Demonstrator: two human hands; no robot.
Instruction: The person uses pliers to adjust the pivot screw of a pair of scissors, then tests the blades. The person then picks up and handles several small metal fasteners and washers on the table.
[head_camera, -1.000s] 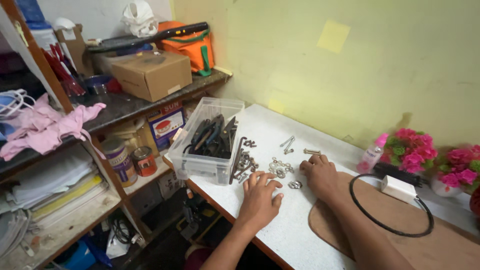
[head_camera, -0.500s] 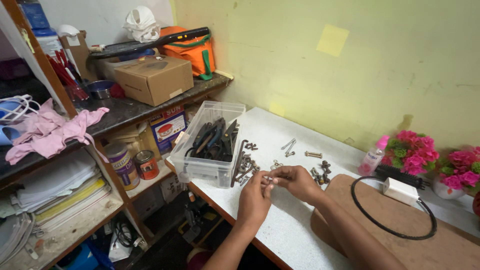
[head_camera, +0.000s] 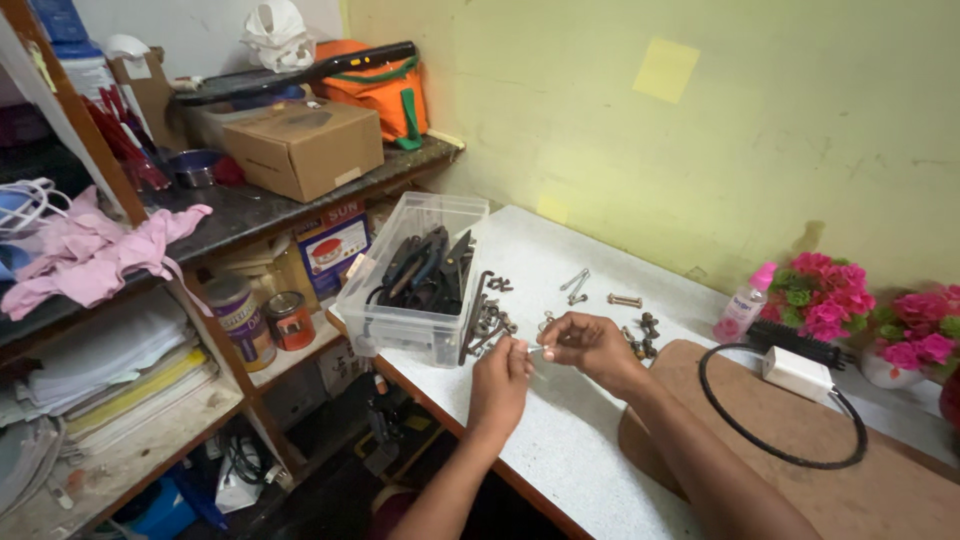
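Observation:
My left hand (head_camera: 500, 385) and my right hand (head_camera: 590, 345) meet above the white table (head_camera: 560, 450). Together they pinch a small metal bolt (head_camera: 535, 349) between their fingertips. Loose bolts and nuts (head_camera: 490, 325) lie scattered on the table just beyond my hands, with more bolts (head_camera: 625, 299) farther back. A clear plastic bin (head_camera: 415, 275) holding dark pliers and other hand tools stands to the left of the hands.
A brown board (head_camera: 860, 480) with a black cable loop (head_camera: 770, 420) and a white adapter lies to the right. Pink flowers (head_camera: 825, 295) and a small bottle stand by the yellow wall. Shelves on the left carry a cardboard box (head_camera: 305, 150), cans, cloth and papers.
Both hands lay flat on the table among the bolts a second ago. They have since lifted and come together, pinching a small bolt between them.

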